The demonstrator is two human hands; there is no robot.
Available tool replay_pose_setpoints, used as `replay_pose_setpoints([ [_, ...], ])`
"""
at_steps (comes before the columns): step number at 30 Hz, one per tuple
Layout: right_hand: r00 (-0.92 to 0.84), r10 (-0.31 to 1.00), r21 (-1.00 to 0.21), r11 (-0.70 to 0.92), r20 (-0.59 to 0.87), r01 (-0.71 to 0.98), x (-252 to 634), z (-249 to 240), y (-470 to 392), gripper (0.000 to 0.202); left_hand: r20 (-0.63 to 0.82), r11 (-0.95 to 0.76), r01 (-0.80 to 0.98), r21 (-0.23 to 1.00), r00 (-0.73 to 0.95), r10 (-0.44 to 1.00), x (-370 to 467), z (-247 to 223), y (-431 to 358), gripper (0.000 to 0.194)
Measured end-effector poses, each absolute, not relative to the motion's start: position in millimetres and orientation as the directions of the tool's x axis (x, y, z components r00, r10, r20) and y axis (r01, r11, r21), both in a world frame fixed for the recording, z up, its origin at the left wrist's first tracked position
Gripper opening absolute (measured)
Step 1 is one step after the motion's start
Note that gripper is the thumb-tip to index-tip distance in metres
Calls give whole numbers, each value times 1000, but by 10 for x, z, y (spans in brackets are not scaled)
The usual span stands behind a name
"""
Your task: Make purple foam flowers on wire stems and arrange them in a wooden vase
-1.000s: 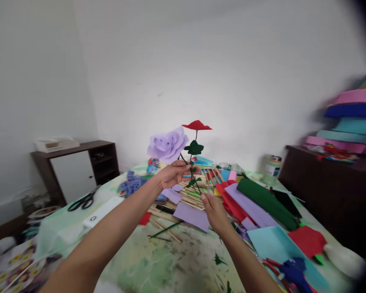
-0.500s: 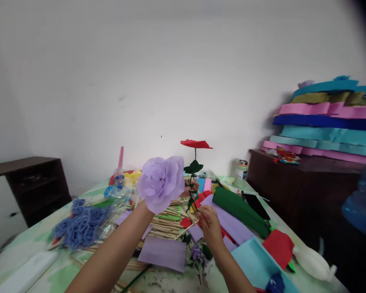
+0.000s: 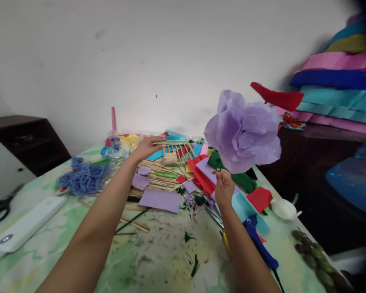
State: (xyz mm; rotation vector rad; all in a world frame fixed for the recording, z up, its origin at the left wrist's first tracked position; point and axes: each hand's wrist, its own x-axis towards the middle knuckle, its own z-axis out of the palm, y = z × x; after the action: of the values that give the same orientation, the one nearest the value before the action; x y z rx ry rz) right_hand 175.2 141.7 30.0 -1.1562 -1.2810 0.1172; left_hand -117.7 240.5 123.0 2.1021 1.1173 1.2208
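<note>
My right hand (image 3: pixel 225 186) is closed round thin green stems below a large purple paper flower (image 3: pixel 243 132). A red paper flower (image 3: pixel 277 97) tilts behind it at the upper right. My left hand (image 3: pixel 151 147) reaches to the back of the table with its fingers apart, beside a small frame of wooden sticks (image 3: pixel 178 152). Whether its fingertips touch the frame is unclear. Wooden sticks (image 3: pixel 158 179) and a purple paper sheet (image 3: pixel 160 200) lie between my arms.
Blue yarn (image 3: pixel 83 176), a white case (image 3: pixel 27 224) and black scissors (image 3: pixel 0 209) lie left. Right are a blue glue gun (image 3: pixel 260 244), a white balloon-like object (image 3: pixel 284 208) and fruit (image 3: pixel 314 256). Coloured rolls (image 3: pixel 335 83) are stacked behind.
Both flowers have moved right with my right hand. My left hand has come away from the stems and is at the stick frame. The view has tilted down, showing more of the table's front.
</note>
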Motion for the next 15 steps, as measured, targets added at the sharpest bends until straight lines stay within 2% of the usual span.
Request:
replay_pose_setpoints([
  [2, 384, 636, -729, 462, 669, 506, 1857, 247, 1313, 32, 422, -513, 691, 510, 319, 849, -1105, 1061, 2542, 50],
  [3, 398, 634, -736, 452, 663, 505, 1909, 215, 1262, 33, 375, -484, 764, 426, 338, 863, -1036, 988, 2602, 55],
  [4, 414, 633, -744, 440, 655, 504, 1963, 181, 1214, 33, 348, -471, 788, 396, 345, 872, -956, 924, 2655, 60],
  [6, 450, 624, -758, 410, 638, 506, 2078, 110, 1140, 34, 317, -443, 815, 372, 337, 886, -796, 832, 2742, 63],
  [10, 526, 587, -778, 347, 616, 524, 2305, -8, 1076, 39, 291, -357, 854, 378, 257, 922, -576, 760, 2878, 55],
  [15, 563, 609, -819, 296, 558, 491, 2432, -62, 1041, 43, 206, -280, 857, 433, 209, 956, -370, 774, 3038, 65],
])
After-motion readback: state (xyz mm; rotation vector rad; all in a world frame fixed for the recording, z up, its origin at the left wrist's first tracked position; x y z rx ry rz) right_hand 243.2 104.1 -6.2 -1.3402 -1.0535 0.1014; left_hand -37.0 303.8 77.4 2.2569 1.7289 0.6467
